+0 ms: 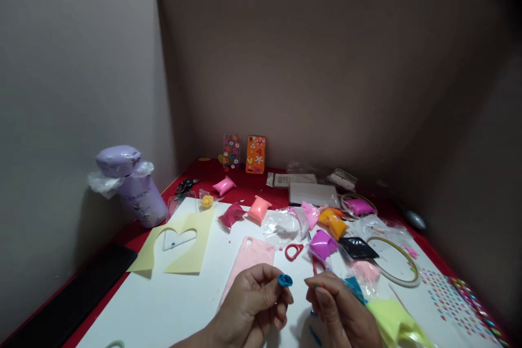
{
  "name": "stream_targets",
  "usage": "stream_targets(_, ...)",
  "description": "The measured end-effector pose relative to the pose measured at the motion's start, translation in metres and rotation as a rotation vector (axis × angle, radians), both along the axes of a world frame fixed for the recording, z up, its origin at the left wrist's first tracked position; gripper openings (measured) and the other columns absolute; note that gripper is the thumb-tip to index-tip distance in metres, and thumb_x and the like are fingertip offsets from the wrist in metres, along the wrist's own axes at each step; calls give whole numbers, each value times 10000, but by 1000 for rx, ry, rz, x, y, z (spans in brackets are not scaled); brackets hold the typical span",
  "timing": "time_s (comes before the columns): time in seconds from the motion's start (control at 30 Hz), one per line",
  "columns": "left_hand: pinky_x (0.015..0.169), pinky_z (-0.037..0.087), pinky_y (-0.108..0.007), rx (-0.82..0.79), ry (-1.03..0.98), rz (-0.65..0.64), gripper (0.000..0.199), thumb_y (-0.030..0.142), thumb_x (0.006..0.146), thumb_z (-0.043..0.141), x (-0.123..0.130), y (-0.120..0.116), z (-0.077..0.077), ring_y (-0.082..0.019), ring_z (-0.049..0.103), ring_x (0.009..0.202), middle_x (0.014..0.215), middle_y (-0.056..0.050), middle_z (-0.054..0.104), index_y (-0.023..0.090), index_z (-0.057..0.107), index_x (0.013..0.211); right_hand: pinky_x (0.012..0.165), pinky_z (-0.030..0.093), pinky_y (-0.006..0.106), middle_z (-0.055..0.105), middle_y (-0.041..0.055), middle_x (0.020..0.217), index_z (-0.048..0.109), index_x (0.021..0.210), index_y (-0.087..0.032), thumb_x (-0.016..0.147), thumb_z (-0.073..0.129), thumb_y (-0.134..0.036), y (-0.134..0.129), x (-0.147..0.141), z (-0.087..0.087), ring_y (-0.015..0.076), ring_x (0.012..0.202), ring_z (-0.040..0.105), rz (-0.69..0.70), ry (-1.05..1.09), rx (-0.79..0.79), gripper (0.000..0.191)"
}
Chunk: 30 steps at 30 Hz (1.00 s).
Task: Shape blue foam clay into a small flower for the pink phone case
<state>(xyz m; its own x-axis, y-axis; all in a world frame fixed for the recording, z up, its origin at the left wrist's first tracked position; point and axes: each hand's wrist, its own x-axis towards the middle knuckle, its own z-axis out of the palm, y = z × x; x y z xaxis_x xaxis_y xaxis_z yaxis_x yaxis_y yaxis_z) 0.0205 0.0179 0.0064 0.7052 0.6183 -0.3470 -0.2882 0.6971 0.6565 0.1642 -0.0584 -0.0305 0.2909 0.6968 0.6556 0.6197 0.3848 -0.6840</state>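
My left hand (258, 299) pinches a small curled piece of blue clay (285, 280) between thumb and forefinger, above the white sheet. A short gap to the right, my right hand (340, 307) has thumb and fingertips pressed together; anything between them is too small to make out. Partly behind my left hand lies a pink phone case (253, 253). Red-handled scissors (294, 252) lie beyond the hands. A blue packet (355, 289) shows beside my right hand, and a blue sliver (315, 335) rests on the sheet below.
Several clay packets, including purple (323, 243), orange (333, 223) and yellow (397, 321), lie around. A hoop (411, 266) and gem stickers (452, 302) are at right. Cut yellow paper (191, 250) and a lilac cup (147, 201) stand left. Decorated orange case (255, 155) leans at the back wall.
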Motion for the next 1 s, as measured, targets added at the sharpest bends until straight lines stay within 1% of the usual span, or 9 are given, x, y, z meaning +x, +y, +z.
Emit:
stream_targets(0.1,434,347,-163,5,-13,3,310,243,561,823,0,0,0,-62,488,439,590,-35,603,109,585,706,534,476,173,579,17,738,561,992,-205,886,452,-161,-1,2,3,105,616,579,10,-51,20,159)
stream_targets(0.2,426,345,-165,13,-10,4,305,252,574,816,0,0,-1,-66,493,432,594,-42,609,111,580,706,554,495,183,576,33,778,539,1019,-198,874,447,-110,-1,2,9,109,651,581,57,-67,48,194)
stream_targets(0.4,412,347,-156,26,-3,-6,293,261,606,798,1,0,1,-65,505,424,598,-54,622,104,571,704,634,511,198,593,54,794,592,935,-177,846,525,-129,0,3,19,137,742,611,4,-197,77,121)
stream_targets(0.5,409,358,-155,50,-6,0,280,252,620,788,1,0,3,-67,512,424,606,-55,632,102,577,727,636,523,207,623,57,818,596,972,-193,845,538,-146,-2,2,15,147,742,630,30,-172,44,148)
stream_targets(0.67,431,390,-165,147,-11,-1,253,267,678,745,0,0,3,-86,553,469,680,-92,668,98,576,762,547,511,194,632,43,818,567,1012,-218,879,503,-189,-4,1,2,123,624,620,9,50,-32,150)
stream_targets(0.77,434,391,-178,204,33,-11,263,312,696,725,1,0,4,-98,556,489,714,-98,672,106,575,762,578,512,205,617,42,803,593,974,-212,872,511,-180,-4,4,3,127,654,608,20,3,-21,135)
stream_targets(0.83,425,355,-174,265,118,2,245,319,707,709,0,0,6,-75,500,446,631,-53,638,108,589,741,641,513,217,606,46,832,610,954,-215,856,538,-180,-3,6,6,146,754,611,-3,-33,24,127)
stream_targets(0.9,439,331,-177,383,240,45,197,287,715,699,-1,1,8,-61,444,433,534,0,566,109,615,714,671,511,226,595,50,855,618,937,-217,853,543,-183,-2,5,8,154,799,602,-34,-17,50,118)
stream_targets(1.0,572,399,-216,633,363,129,93,221,738,664,-4,3,10,-110,509,591,616,-17,589,129,656,730,612,510,224,587,68,897,611,929,-202,854,548,-207,-2,0,7,163,792,595,-61,108,47,98)
